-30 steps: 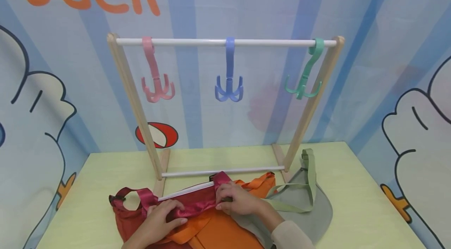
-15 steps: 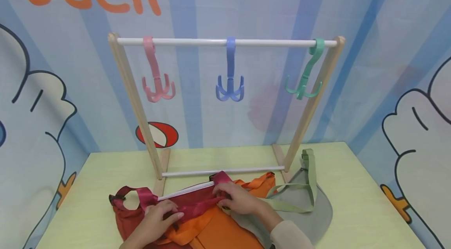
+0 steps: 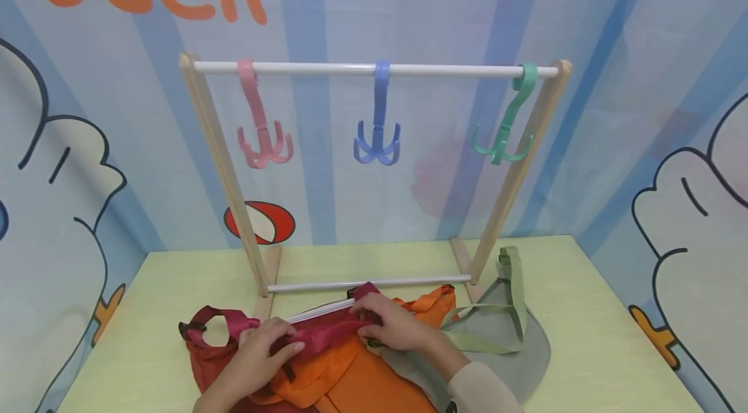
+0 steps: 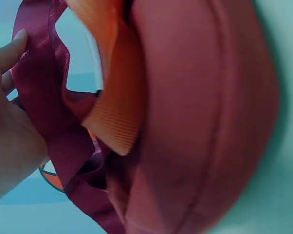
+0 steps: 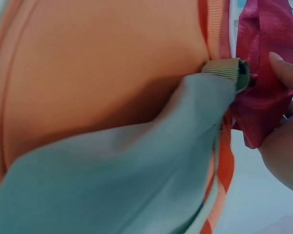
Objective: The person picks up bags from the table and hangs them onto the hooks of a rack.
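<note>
My left hand [image 3: 257, 358] and right hand [image 3: 397, 327] hold a wide magenta strap [image 3: 327, 337] between them, thumbs on the near side. It belongs to the dark red bag [image 3: 207, 361], whose white-edged zipper [image 3: 321, 311] lies just behind the strap. In the left wrist view the thumb presses on the strap [image 4: 37, 92] beside the red bag [image 4: 185, 107]. The right wrist view shows the right hand [image 5: 285, 141] pinching the strap [image 5: 265, 87]. An orange bag [image 3: 371, 380] overlaps the red one, and a grey bag [image 3: 508, 371] with green straps lies at right.
A wooden rack [image 3: 219, 173] with a white top bar [image 3: 315, 68] stands behind the bags. From the bar hang a pink hook [image 3: 264, 143], a blue hook [image 3: 377, 143] and a green hook [image 3: 502, 140]. The pale yellow table [image 3: 608, 348] meets a printed backdrop.
The strap has been raised and drawn straighter between both hands. My right fingers have shifted a little up along it. The blue hook has swung slightly left.
</note>
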A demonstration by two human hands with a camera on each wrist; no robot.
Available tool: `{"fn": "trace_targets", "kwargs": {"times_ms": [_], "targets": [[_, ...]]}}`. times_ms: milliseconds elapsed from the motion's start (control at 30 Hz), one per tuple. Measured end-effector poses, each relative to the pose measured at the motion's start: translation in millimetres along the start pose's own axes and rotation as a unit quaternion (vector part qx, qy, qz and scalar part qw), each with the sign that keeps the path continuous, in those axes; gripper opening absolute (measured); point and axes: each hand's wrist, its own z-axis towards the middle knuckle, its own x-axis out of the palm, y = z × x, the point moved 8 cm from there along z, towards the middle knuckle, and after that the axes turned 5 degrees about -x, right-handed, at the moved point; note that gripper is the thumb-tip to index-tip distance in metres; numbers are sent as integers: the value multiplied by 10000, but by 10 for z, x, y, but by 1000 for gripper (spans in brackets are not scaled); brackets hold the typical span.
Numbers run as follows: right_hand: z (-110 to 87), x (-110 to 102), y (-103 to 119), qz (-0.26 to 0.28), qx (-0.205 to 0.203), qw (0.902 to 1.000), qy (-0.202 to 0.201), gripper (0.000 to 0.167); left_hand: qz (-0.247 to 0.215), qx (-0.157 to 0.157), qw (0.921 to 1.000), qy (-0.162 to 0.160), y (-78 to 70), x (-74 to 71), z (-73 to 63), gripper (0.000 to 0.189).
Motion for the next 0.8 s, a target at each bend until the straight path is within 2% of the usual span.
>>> {"fn": "trace_targets", "kwargs": {"times_ms": [133,333,533,800], "targets": [[27,-82,43,-18,-5,9998,-188,26,-98,17,9999,45,-61,-58,11,14],[49,-182,85,303,213,9989,-284,29,-14,270,9996,39,-171,-131,29,28],[67,-257,114,740,496,9957,-253,30,185,117,9997,106,-219,-169,39,30],[111,-364,180,781,582,9951,-139,31,365,86,9993,-66,-326,-288,53,28]]}}
